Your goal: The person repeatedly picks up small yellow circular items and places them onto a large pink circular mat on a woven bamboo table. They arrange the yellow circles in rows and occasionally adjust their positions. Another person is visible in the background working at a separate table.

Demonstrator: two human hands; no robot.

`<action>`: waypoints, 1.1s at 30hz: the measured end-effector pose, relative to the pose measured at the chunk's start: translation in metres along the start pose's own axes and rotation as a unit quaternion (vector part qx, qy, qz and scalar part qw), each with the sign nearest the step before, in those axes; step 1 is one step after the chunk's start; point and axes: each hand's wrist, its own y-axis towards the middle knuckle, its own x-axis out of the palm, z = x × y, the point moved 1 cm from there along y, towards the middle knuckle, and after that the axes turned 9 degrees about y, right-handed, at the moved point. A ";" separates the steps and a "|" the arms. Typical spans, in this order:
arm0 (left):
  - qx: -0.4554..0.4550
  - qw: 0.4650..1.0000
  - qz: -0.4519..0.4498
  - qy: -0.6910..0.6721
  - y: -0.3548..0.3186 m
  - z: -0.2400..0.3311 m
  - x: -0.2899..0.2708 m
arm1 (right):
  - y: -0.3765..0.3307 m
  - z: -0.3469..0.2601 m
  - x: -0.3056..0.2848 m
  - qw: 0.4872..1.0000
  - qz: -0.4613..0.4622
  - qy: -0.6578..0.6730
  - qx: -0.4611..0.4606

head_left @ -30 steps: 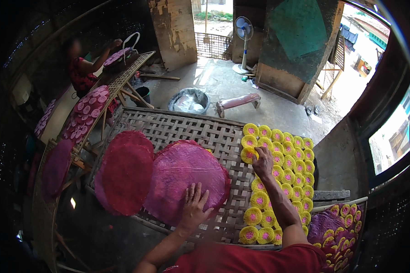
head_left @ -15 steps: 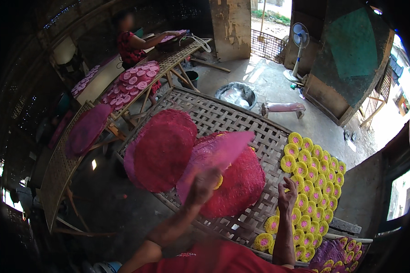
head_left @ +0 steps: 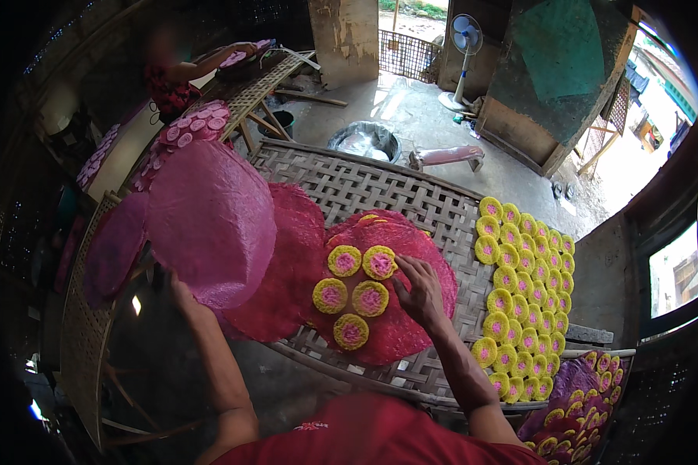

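My left hand point(head_left: 181, 296), partly in shadow, grips the lower edge of a thin round pink sheet point(head_left: 209, 221). The sheet is raised left of the woven table and hides part of what lies behind it. Several yellow-rimmed discs with pink centres point(head_left: 331, 295) lie on a dark red round sheet point(head_left: 411, 333). My right hand point(head_left: 420, 291) is over this sheet, fingers apart, their tips at the rim of the upper right disc point(head_left: 379, 263). Another red round sheet point(head_left: 287, 256) lies to its left, partly covered by the raised one.
Rows of yellow-and-pink discs point(head_left: 523, 302) cover the right end of the woven bamboo table point(head_left: 349, 182). A purple sheet with more discs point(head_left: 574, 380) is at the lower right. Beyond stand a basin point(head_left: 364, 142), a low bench point(head_left: 447, 157) and a fan point(head_left: 465, 46). A co-worker point(head_left: 171, 85) is at the far left.
My left hand has swung the pink sheet leftward off the red one, uncovering several discs. My right hand has moved left from beside the disc rows to these discs. The view has shifted.
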 end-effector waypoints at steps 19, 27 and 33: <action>0.316 0.803 0.069 0.500 -0.004 -0.061 -0.025 | -0.011 0.020 -0.043 0.986 0.052 -0.078 0.135; 0.348 0.687 -0.423 0.478 -0.114 -0.103 0.142 | -0.020 0.099 -0.126 0.934 0.238 -0.237 0.121; 0.413 0.555 -0.509 0.513 -0.121 -0.150 0.175 | -0.066 0.133 -0.096 0.908 0.129 -0.396 0.047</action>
